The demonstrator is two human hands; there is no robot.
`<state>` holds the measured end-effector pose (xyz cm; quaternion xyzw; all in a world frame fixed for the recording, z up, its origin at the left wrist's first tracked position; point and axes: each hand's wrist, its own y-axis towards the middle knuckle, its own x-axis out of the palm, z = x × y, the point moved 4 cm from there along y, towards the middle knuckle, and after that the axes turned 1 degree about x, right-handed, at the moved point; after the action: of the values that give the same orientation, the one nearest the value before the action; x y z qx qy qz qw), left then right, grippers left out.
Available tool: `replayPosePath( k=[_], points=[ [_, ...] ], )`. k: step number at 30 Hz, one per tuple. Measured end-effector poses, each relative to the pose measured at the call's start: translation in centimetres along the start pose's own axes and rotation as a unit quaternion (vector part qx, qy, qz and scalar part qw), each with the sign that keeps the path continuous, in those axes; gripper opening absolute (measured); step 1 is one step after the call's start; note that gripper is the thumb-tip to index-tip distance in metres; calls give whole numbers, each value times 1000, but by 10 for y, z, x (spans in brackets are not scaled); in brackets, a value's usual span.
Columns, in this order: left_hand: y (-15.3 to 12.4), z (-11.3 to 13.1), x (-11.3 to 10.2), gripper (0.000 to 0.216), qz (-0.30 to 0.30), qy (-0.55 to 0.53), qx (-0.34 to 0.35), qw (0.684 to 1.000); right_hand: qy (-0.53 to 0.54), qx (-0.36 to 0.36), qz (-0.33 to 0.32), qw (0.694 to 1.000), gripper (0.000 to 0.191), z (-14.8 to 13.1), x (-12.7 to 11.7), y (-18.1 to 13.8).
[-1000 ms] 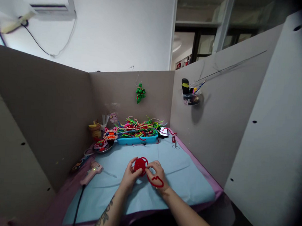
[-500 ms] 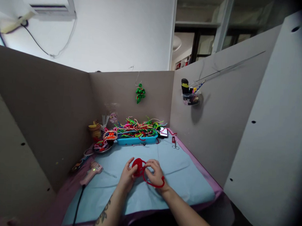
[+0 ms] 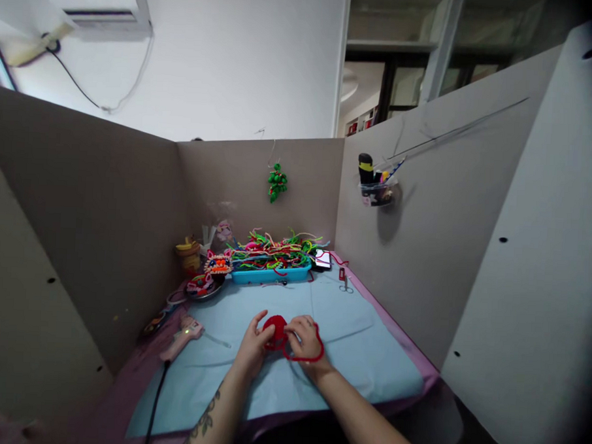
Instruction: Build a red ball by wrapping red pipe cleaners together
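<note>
A round red piece of coiled pipe cleaner [image 3: 275, 328] is held over the blue mat [image 3: 349, 355]. My left hand [image 3: 254, 341] grips its left side, with the thumb pressed on its face. On the other side my right hand [image 3: 304, 340] is closed, fingertips pinched at the coil's right edge on the red pipe cleaner. From there a loose red length [image 3: 302, 360] loops below and around the back of that hand. Its exact join with the coil is hidden by my fingers.
A blue tray [image 3: 269, 275] heaped with colourful pipe cleaners stands behind. Scissors [image 3: 346, 288] lie at the right, a phone [image 3: 322, 259] beside the tray. At left are a pink corded tool [image 3: 183, 340] and a bowl [image 3: 204, 295] of finished pieces. Grey partitions [image 3: 412, 253] enclose the table.
The loose red length has swung up from near my right wrist to curve over the back of the hand. The coil has turned slightly. The camera view has shifted a little.
</note>
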<state>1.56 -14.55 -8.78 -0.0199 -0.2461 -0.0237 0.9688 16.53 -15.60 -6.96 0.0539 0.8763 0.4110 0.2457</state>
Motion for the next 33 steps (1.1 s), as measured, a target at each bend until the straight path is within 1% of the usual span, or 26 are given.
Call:
replayPosePath(
  k=[3, 6, 9, 11, 13, 15, 16, 19, 22, 24, 29, 33],
  points=[
    [0, 1, 0, 82, 4, -10, -4, 1000, 6, -2, -2, 1000, 26, -1, -1, 0],
    [3, 5, -4, 75, 24, -49, 12, 998, 29, 9, 0, 1000, 32, 3, 0, -3],
    [7, 8, -13, 67, 64, -98, 35, 993, 65, 41, -42, 996, 35, 6, 7, -6],
    [10, 8, -18, 65, 75, -117, 45, 989, 83, 61, -69, 992, 34, 5, 12, -8],
    [12, 8, -21, 64, 72, -125, 55, 988, 85, 60, -70, 992, 27, 2, 12, -9],
    [13, 7, -21, 65, 65, -128, 61, 988, 80, 52, -53, 994, 17, 0, 9, -8],
    [12, 8, -20, 65, 62, -127, 61, 988, 82, 51, -46, 994, 16, 0, 8, -8],
    [11, 8, -16, 66, 55, -117, 60, 990, 101, 60, -42, 992, 19, 1, 7, -8],
    [9, 8, -12, 68, 42, -100, 61, 992, 113, 63, -46, 990, 12, 3, 9, -7],
    [9, 7, -11, 70, 31, -89, 59, 994, 131, 78, -53, 987, 12, 5, 11, -6],
    [8, 5, -8, 78, 15, -88, 45, 995, 203, 146, -72, 965, 15, 11, 15, -4],
    [6, 4, -4, 79, 1, -81, 25, 996, 257, 169, -91, 947, 19, 12, 18, -2]
  ],
)
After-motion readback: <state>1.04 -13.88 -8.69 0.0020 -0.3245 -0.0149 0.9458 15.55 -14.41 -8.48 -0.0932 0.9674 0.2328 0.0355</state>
